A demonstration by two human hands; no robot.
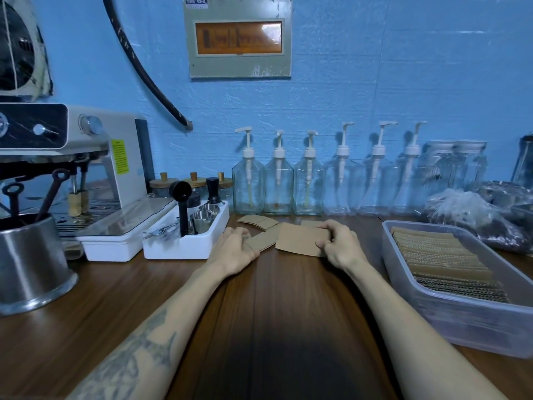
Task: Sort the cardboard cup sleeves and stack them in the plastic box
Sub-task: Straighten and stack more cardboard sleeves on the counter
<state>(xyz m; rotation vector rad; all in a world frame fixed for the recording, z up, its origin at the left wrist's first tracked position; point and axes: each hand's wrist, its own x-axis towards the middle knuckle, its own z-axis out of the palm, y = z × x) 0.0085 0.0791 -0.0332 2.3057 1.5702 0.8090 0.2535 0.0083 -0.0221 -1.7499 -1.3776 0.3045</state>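
Right hand (336,245) pinches flat cup sleeve (301,239), fingers curled round its edge. Left hand (235,249) presses second sleeve (261,241) on table (259,313), fingers look flat. Plastic box (461,313) at 3 o'clock, full of stacked sleeves (444,261).

Right hand (337,249) pinches a sleeve (300,239); left hand (235,249) presses another sleeve (261,241).
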